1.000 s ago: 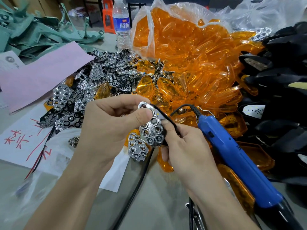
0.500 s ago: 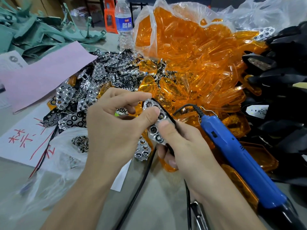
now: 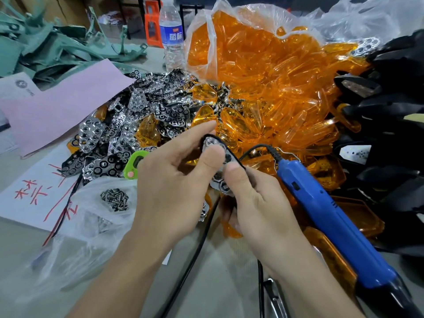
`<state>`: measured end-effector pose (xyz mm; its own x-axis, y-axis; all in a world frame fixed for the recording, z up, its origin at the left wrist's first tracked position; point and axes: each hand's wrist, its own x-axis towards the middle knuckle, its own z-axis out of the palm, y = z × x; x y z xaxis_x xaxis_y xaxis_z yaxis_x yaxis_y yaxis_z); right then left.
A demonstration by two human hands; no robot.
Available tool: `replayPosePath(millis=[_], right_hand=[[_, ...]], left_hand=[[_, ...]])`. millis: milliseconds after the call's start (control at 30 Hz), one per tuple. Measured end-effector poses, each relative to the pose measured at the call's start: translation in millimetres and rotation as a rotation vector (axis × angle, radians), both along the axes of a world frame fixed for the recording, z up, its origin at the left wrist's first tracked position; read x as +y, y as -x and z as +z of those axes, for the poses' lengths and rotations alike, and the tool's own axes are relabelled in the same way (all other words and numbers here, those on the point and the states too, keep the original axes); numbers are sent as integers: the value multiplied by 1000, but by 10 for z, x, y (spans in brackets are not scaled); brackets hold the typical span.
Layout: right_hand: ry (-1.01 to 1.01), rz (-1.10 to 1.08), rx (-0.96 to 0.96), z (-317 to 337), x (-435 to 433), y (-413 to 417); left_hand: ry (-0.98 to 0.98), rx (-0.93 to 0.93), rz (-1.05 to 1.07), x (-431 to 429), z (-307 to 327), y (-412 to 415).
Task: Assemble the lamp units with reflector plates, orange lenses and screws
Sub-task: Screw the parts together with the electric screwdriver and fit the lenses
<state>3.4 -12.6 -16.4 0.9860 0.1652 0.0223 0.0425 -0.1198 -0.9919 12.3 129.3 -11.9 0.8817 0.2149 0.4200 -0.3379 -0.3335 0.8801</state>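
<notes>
Fingers point(image 3: 212, 157) closer tog. (mid refl. plate point(image 3: 212, 143))

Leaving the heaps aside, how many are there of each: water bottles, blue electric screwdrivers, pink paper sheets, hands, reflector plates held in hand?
Water bottle: 1
Blue electric screwdriver: 1
Pink paper sheet: 1
Hands: 2, left hand and right hand
Reflector plate held: 1
Total: 6

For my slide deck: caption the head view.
The left hand and right hand pinch a reflector plate beside the blue screwdriver.
</notes>
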Motion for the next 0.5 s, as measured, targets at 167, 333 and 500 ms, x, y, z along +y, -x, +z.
replayPosePath(millis=[167,333,500], right_hand=[[-3,-25,53,5,-53,-40],[-209,95,194,84,-112,-24],[-343,247,220,113,-155,-27]], left_hand=[[38,155,-431,128,64,-67],[71,150,-384,95,29,-76],[105,135,-347,64,50,-58]])
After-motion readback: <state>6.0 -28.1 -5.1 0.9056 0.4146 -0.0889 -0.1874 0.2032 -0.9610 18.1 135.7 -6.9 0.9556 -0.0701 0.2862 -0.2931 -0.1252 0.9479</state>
